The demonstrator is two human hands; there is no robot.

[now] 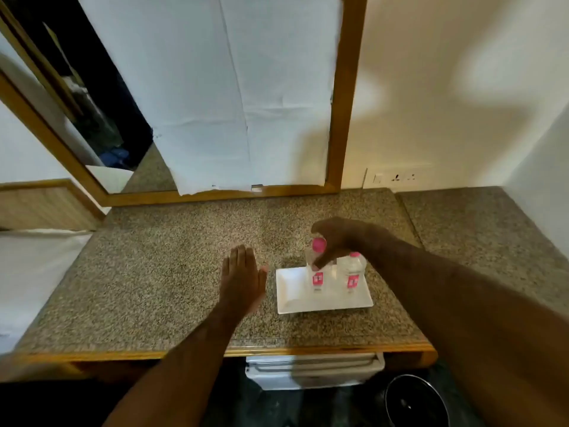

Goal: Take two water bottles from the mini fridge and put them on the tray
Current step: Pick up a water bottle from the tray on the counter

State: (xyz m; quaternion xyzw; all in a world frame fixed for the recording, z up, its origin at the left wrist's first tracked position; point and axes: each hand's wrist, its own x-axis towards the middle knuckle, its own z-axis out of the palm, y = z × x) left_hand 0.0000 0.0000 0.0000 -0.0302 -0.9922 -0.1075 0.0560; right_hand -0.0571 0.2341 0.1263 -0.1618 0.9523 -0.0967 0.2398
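Note:
A white rectangular tray [292,298] lies on the speckled stone counter [172,272]. Two clear water bottles with pink caps and pink labels stand upright on it. The left bottle [317,280] has my right hand [338,241] wrapped around its neck from above, thumb on its shoulder. The right bottle [353,277] stands free just beside it, partly behind my wrist. My left hand [243,280] lies flat on the counter left of the tray, fingers together, holding nothing. The white mini fridge [314,371] sits under the counter's front edge; I cannot tell how its door stands.
A wood-framed mirror [215,87] covered with white paper leans on the wall behind the counter. A wall socket [397,177] sits at the back right. A dark round bin [415,402] stands on the floor right of the fridge. White bedding [27,272] lies at the left.

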